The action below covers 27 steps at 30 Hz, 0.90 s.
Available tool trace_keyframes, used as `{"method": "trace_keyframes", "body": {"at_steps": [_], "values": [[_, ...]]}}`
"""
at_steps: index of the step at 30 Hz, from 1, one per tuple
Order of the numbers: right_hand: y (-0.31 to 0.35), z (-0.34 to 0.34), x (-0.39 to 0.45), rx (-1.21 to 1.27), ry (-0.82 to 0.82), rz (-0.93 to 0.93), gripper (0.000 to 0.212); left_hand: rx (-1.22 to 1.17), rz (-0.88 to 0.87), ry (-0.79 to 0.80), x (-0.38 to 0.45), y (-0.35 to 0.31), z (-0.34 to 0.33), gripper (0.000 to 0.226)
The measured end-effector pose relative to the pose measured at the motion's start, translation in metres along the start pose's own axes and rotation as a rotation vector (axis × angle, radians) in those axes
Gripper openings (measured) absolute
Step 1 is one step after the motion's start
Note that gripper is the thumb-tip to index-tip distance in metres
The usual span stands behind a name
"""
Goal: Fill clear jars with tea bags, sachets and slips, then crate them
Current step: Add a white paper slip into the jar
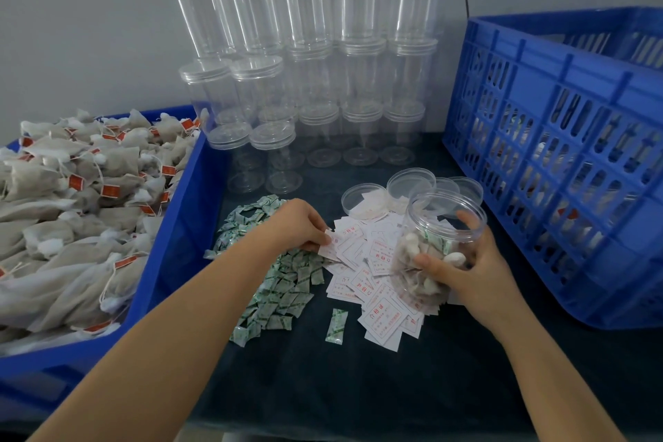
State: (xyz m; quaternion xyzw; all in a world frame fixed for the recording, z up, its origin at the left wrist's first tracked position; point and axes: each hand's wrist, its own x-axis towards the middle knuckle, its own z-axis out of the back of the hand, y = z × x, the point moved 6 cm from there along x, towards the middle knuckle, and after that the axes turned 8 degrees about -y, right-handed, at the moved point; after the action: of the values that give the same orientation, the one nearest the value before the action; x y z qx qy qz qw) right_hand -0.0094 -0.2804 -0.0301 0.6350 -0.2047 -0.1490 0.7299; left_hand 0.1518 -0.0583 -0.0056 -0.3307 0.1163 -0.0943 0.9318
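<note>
My right hand (466,262) grips an open clear jar (430,226), tilted toward me, with tea bags and a green sachet inside. My left hand (301,226) pinches a white slip with red print (330,242) at the edge of the slip pile (373,283). Green-and-white sachets (280,283) lie heaped under my left forearm, and one sachet (336,326) lies apart. Tea bags with red tags (79,197) fill the blue bin (172,248) on the left.
Empty clear jars with lids (308,57) are stacked against the wall. Several loose lids (412,187) lie behind the held jar. A blue slotted crate (559,140) holding filled jars stands on the right. A dark cloth (358,387) covers the table.
</note>
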Motion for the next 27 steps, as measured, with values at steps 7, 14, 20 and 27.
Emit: {"method": "trace_keyframes", "body": {"at_steps": [7,14,20,27], "values": [[0.004,-0.002,-0.002,0.0,0.002,0.004,0.104,0.114,-0.079,-0.101,-0.004,-0.002,0.005,0.009],[0.005,-0.004,-0.001,-0.028,0.01,-0.009,0.101,-0.299,-0.109,-0.268,-0.026,-0.035,0.04,0.008],[0.01,-0.008,-0.001,-0.033,0.025,-0.014,0.094,-0.64,-0.323,-0.128,-0.069,-0.107,0.033,0.016],[0.013,-0.011,-0.003,-0.015,0.032,-0.002,0.085,-0.447,-0.435,-0.172,-0.079,-0.137,0.001,0.018]]}}
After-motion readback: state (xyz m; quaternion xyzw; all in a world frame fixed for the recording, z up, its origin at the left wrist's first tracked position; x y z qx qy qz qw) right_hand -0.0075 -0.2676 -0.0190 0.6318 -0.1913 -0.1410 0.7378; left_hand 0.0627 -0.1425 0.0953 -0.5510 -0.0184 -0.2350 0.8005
